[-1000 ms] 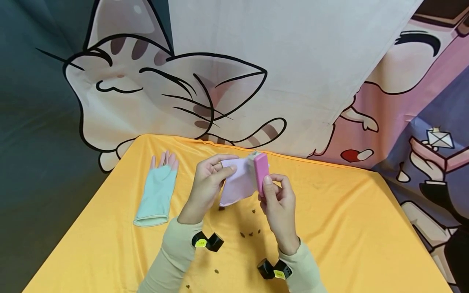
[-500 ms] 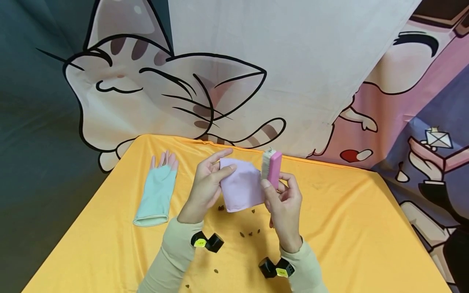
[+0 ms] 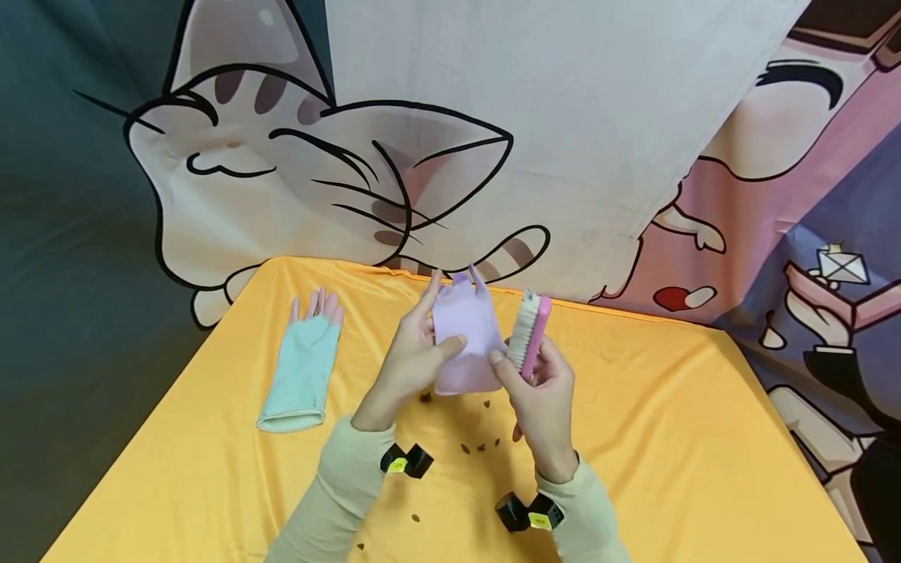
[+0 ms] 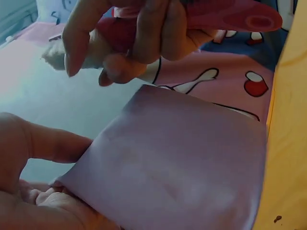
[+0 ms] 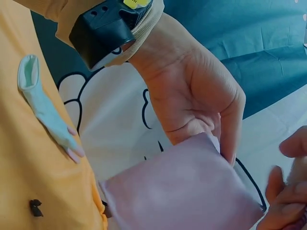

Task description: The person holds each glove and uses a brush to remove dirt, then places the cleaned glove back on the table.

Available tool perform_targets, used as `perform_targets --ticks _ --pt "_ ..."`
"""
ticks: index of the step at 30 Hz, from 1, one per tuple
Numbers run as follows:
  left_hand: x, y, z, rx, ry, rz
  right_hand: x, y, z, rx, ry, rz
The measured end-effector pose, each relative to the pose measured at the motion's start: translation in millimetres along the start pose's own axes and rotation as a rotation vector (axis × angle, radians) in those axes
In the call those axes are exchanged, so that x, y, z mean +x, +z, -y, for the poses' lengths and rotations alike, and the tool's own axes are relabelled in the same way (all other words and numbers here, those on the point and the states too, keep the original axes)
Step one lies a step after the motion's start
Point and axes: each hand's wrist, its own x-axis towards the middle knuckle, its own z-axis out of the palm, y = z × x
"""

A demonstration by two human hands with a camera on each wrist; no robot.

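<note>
My left hand (image 3: pixel 408 356) holds a lilac glove (image 3: pixel 468 340) above the table, thumb on its front face. Finger-like tips stick up at the glove's top in the head view. In the left wrist view the glove (image 4: pixel 177 158) appears as a smooth, flat panel. My right hand (image 3: pixel 538 403) grips a pink scrubbing brush (image 3: pixel 531 332) by its handle, pale bristles facing left towards the glove. The right thumb lies close to the glove's edge; whether it touches cannot be told. In the left wrist view, the brush's handle (image 4: pixel 240 17) sticks out past the curled fingers.
A mint-green glove (image 3: pixel 299 371) with pink fingers lies flat at the table's left. Several small dark bits (image 3: pixel 482 448) are scattered on the yellow tablecloth (image 3: pixel 655 438) beneath and in front of my hands. A cartoon-printed curtain (image 3: pixel 598 156) hangs behind the table.
The brush has moved right, off the lilac glove, and turned so its bristles show. The left hand has turned the glove, and finger-like tips now show at its top.
</note>
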Motion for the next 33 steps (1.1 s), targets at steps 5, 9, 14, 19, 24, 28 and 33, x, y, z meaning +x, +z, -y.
perform_targets --ticks 5,9,14,19,24,28,33 --pt "-0.7 6.9 3.4 0.227 0.030 0.040 1 5.4 9 -0.115 0.001 -0.010" --pt "-1.7 13.7 6.7 0.394 0.061 0.084 3 5.2 1 -0.183 0.011 -0.025" --pt "-4.1 21.4 9.7 0.497 0.101 0.212 9 0.3 -19 -0.325 0.082 0.002" --pt "-7.4 22.8 9.4 0.462 0.058 0.368 12 -2.2 -25 -0.341 0.164 0.096" --pt "-6.5 19.6 9.9 0.472 0.066 0.462 14 -0.5 -28 -0.286 0.247 0.182" --pt "-4.0 15.5 9.8 0.468 0.076 0.518 15 1.1 -31 -0.204 0.308 0.220" --pt "-3.4 10.7 8.1 0.368 0.004 0.531 16 1.7 -34 -0.115 0.352 0.205"
